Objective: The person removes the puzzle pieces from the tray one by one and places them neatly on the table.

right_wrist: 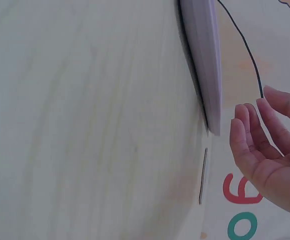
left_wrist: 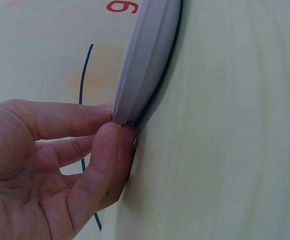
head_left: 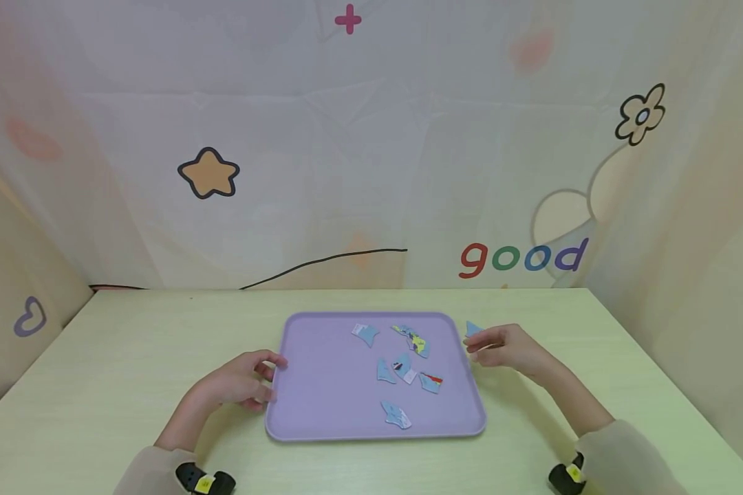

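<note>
My left hand [head_left: 244,379] is at the left rim of a lavender tray [head_left: 322,399]. The left wrist view shows its fingertips gripping the tray edge [left_wrist: 147,60]. Several flat, irregular light-blue puzzle pieces lie on the tray, among them one with a yellow print [head_left: 418,344], one with a red stripe [head_left: 431,382] and a plain blue one [head_left: 384,371]. Past the right rim, my right hand [head_left: 501,345] hovers with loosely bent fingers and holds nothing. Just beyond its fingertips another blue piece [head_left: 473,328] lies on the table, seen edge-on as a thin strip [right_wrist: 203,176] in the right wrist view.
The pale wooden table [head_left: 130,371] extends around the tray on all sides. A printed curtain [head_left: 285,172] hangs behind its back edge and along both sides. Black devices [head_left: 206,479] are strapped at both wrists.
</note>
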Available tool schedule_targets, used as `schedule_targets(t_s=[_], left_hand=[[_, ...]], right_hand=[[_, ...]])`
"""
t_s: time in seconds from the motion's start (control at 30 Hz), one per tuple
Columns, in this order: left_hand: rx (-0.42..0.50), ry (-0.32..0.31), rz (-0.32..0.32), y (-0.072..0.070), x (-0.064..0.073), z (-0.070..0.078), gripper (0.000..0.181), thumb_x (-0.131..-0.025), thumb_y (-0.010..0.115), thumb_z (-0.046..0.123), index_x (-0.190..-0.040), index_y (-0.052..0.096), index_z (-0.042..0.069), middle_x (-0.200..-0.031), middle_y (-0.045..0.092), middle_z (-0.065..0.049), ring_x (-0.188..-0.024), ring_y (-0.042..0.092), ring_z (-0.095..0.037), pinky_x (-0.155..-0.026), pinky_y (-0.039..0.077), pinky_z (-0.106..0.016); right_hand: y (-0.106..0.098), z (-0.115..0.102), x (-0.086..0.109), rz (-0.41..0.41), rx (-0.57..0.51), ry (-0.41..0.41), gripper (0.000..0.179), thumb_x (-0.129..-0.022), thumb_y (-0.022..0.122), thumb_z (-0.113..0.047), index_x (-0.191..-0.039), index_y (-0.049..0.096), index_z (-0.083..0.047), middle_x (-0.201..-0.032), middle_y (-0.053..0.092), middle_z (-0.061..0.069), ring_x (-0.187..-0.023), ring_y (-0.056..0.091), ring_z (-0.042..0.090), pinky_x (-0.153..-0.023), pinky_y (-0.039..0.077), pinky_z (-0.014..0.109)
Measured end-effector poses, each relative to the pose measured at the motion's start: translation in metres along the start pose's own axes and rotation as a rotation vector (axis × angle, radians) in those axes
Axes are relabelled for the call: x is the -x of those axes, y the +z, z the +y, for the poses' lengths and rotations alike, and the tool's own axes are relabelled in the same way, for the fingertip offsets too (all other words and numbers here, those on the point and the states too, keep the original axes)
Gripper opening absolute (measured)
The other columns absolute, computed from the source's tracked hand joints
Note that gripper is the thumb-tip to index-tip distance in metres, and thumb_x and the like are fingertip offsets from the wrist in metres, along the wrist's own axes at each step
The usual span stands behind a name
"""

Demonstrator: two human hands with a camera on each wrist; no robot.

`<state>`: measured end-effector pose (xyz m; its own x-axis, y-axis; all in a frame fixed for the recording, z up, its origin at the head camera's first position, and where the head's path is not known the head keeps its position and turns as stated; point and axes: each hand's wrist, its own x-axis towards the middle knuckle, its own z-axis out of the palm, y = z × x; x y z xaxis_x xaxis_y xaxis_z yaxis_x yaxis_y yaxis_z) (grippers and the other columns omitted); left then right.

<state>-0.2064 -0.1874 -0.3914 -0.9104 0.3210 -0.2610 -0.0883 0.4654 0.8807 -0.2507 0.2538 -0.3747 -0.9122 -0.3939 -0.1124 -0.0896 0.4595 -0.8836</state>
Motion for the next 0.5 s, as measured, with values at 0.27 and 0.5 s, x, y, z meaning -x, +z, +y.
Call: schedule_targets(t_s=[0.27, 0.5], left_hand=[[-0.001, 0.007, -0.002, 0.000, 0.000, -0.001, 0.049, -0.072, 0.064, -0.009, -0.118, 0.048, -0.003, -0.089, 0.042, -0.011, -0.061, 0.048, -0.017, -0.053, 0.049, -0.027], [0.007, 0.035, -0.021, -0.001, -0.001, -0.002, 0.049, -0.072, 0.064, -0.009, -0.118, 0.047, -0.004, -0.086, 0.041, -0.010, -0.058, 0.046, -0.015, -0.051, 0.046, -0.024]], right_hand=[[0.036, -0.024, 0.002, -0.097, 0.006, -0.056, 0.034, -0.080, 0.065, -0.007, -0.109, 0.059, 0.011, -0.102, 0.063, 0.021, -0.092, 0.061, 0.020, -0.077, 0.050, 0.027], [0.066, -0.035, -0.002, -0.188, 0.012, -0.098, 0.031, -0.077, 0.070, -0.005, -0.103, 0.063, 0.010, -0.095, 0.066, 0.019, -0.087, 0.062, 0.022, -0.074, 0.050, 0.021]])
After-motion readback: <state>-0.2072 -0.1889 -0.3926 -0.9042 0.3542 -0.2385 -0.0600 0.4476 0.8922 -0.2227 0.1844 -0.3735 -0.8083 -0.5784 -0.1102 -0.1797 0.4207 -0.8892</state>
